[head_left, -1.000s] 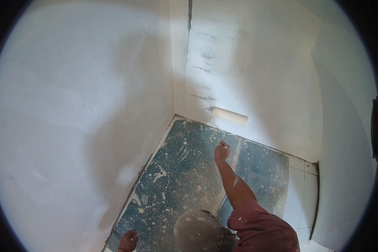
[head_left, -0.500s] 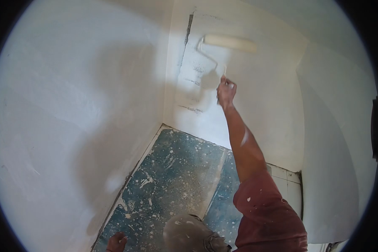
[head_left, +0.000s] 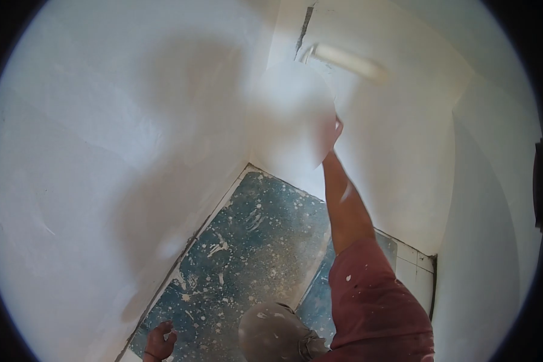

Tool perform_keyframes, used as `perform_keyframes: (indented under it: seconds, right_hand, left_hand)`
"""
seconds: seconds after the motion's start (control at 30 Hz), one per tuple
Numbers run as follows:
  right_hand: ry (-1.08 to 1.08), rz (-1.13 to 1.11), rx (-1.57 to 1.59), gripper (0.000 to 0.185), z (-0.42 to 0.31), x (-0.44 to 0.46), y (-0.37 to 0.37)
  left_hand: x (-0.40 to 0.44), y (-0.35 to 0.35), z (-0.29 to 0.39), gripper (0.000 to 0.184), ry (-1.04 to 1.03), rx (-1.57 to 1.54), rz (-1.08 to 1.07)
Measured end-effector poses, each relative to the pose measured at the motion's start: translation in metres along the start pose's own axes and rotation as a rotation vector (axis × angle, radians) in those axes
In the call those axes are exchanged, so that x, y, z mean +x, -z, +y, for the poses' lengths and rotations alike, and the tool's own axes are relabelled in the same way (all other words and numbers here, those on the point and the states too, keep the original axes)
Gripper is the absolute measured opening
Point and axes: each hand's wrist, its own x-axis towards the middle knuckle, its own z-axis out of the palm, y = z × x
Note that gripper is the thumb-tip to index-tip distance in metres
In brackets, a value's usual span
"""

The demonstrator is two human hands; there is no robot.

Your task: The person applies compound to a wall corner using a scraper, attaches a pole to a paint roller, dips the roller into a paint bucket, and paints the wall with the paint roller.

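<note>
A paint roller (head_left: 351,62) with a long pale sleeve is against the upper wall, smeared by motion. My right hand (head_left: 330,130) is closed below it at the end of my outstretched arm. A blurred pale patch hides much of that hand, the roller's handle and most of its wire frame. Low at the left, over the paint-spotted floor, my left hand (head_left: 160,341) has its fingers curled in, with whitish marks on the fingertips and nothing visible in it. Near the roller, a dark streak (head_left: 304,30) runs down the painted wall (head_left: 398,145).
White walls meet in a corner, with my shadow on the left wall (head_left: 72,181). Blue-green sheeting (head_left: 253,235), spattered with paint, covers the floor. A rounded beige-grey shape (head_left: 268,332) is at the bottom. White tiles (head_left: 413,265) edge the right wall's base.
The view has shifted, so walls and floor sit differently. The roller now tilts more steeply and lies closer to the dark streak's lower end. My left hand shows higher in view.
</note>
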Motion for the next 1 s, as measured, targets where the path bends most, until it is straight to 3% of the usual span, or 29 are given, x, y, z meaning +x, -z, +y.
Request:
perform_keyframes:
  seconds: [0.07, 0.13, 0.23, 0.37, 0.53, 0.67, 0.8, 0.9, 1.0]
  right_hand:
    - [-0.309, 0.080, -0.063, 0.046, 0.002, -0.067, 0.020]
    - [-0.411, -0.009, -0.142, 0.048, 0.017, -0.119, 0.046]
    - [-0.428, 0.109, -0.155, 0.050, 0.071, -0.180, 0.066]
    - [-0.694, 0.146, -0.239, 0.048, 0.054, -0.240, 0.077]
    - [-0.827, 0.150, -0.273, 0.047, 0.115, -0.287, 0.103]
    - [-1.015, 0.253, -0.239, 0.040, 0.093, -0.304, 0.098]
    - [-1.064, 0.247, -0.437, 0.035, 0.100, -0.309, 0.095]
    - [-0.977, 0.242, -0.607, 0.033, 0.104, -0.305, 0.086]
    - [-0.803, 0.256, -0.478, 0.036, 0.067, -0.287, 0.062]
  left_hand:
    - [-0.004, 0.003, 0.014, 0.040, 0.040, -0.016, -0.003]
    - [-0.009, -0.004, -0.001, 0.040, 0.027, -0.030, -0.002]
    - [-0.022, -0.002, -0.002, 0.040, 0.028, -0.005, -0.018]
    - [-0.040, 0.006, 0.001, 0.038, -0.019, 0.081, -0.013]
    - [-0.056, 0.016, 0.031, 0.037, 0.101, 0.041, 0.032]
    - [-0.067, 0.017, 0.033, 0.039, 0.088, 0.079, 0.033]
    - [-0.070, 0.018, 0.033, 0.042, 0.086, 0.088, 0.033]
    - [-0.068, 0.020, 0.038, 0.042, 0.093, 0.061, 0.041]
    - [-0.066, 0.017, 0.035, 0.041, 0.055, 0.052, 0.051]
